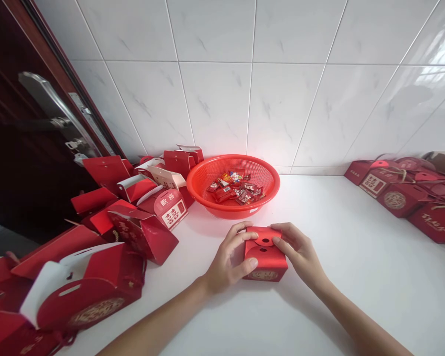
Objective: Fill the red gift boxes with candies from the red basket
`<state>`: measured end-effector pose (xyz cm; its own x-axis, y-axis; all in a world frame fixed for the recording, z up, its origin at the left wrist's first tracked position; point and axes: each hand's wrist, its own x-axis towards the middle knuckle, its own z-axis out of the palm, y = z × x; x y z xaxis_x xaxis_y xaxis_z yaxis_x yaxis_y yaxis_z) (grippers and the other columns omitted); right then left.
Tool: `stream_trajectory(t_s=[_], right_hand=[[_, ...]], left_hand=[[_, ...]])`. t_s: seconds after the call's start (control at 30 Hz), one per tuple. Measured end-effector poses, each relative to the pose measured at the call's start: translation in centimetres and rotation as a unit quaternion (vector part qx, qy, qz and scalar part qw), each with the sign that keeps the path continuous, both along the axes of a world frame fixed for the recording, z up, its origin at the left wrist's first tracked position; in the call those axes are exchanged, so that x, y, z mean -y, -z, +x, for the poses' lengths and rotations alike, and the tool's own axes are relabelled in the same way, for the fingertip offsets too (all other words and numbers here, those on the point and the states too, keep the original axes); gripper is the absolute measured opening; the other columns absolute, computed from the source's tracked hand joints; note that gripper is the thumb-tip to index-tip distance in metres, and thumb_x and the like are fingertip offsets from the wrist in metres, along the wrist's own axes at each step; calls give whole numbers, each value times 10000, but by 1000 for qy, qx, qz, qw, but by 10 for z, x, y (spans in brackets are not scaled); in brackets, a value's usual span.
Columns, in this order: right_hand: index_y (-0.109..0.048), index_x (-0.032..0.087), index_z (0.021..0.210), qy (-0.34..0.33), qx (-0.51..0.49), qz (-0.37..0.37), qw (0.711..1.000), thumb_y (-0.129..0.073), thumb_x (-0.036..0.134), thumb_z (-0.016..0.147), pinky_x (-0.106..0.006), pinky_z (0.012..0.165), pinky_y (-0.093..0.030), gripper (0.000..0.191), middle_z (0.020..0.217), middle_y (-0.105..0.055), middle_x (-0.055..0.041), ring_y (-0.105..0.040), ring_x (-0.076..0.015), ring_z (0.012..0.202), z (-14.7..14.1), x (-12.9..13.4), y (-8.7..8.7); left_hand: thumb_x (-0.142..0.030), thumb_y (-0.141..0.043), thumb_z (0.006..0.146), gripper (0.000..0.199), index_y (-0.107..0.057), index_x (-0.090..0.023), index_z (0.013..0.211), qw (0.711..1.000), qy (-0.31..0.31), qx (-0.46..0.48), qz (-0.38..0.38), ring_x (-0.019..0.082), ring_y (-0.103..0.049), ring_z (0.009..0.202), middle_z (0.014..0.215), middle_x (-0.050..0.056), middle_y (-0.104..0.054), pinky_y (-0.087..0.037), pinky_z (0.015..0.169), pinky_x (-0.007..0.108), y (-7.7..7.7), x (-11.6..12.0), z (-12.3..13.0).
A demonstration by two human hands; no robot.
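A small red gift box (265, 262) with a gold emblem on its front stands on the white table between my hands. Its two top flaps, each with a round hole, are folded inward. My left hand (232, 257) grips the box's left side, thumb at the front and fingers on the top and back edge. From the right, my right hand (294, 247) holds the other side, with its thumb on the rear flap. Just behind the box sits a red plastic basket (198, 190) holding several wrapped candies (241, 190).
Several red gift boxes (96, 287), many with raised flaps, crowd the left side. More red boxes (400, 198) with cord handles stand at the right by the tiled wall (215, 104). A dark door with a metal handle (59, 111) is at far left.
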<state>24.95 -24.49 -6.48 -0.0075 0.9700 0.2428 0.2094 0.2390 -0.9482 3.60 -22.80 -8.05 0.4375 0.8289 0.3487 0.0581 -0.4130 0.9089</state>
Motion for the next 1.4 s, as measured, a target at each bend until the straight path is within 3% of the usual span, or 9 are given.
stream_trajectory(t_s=[0.5, 0.83, 1.07, 1.23, 1.4], right_hand=[[-676, 252, 1044, 10, 12, 2, 1000, -627, 519, 912, -420, 928, -583, 302, 1068, -736, -73, -703, -265, 1014, 0, 0, 5], [-659, 263, 1156, 2, 52, 6, 999, -557, 523, 963, -428, 948, -578, 340, 1190, -723, -85, -690, -279, 1097, 1, 3, 4], [-568, 294, 1312, 14, 152, 146, 977, -598, 408, 971, -507, 1063, -507, 360, 1417, -596, -113, -558, -317, 1331, 9, 11, 3], [-561, 294, 1316, -16, 225, 214, 950, -633, 331, 952, -463, 1015, -555, 373, 1447, -549, -135, -577, -314, 1315, 5, 16, 3], [-571, 281, 1301, -10, 241, 227, 944, -597, 307, 973, -440, 975, -583, 330, 1452, -532, -151, -590, -304, 1298, 0, 17, 7]], left_hand=[[-411, -709, 836, 410, -650, -245, 1206, 999, 21, 34, -20, 338, -425, 1396, 1434, 126, -438, -414, 1138, 496, 2, 0, 1], [-410, -718, 831, 395, -648, -232, 1176, 1000, -18, -20, 10, 319, -456, 1369, 1406, 125, -479, -401, 1146, 466, -4, 1, 0], [-447, -733, 840, 451, -606, -232, 1216, 993, -85, -49, 66, 302, -502, 1318, 1369, 120, -511, -429, 1113, 462, -3, 6, 2], [-466, -697, 870, 438, -586, -233, 1224, 985, -137, -65, 80, 290, -531, 1276, 1347, 115, -500, -465, 1070, 449, -2, 9, 3], [-441, -616, 910, 354, -613, -228, 1192, 986, -121, -89, 68, 296, -499, 1302, 1352, 114, -487, -452, 1080, 453, -7, 12, 2]])
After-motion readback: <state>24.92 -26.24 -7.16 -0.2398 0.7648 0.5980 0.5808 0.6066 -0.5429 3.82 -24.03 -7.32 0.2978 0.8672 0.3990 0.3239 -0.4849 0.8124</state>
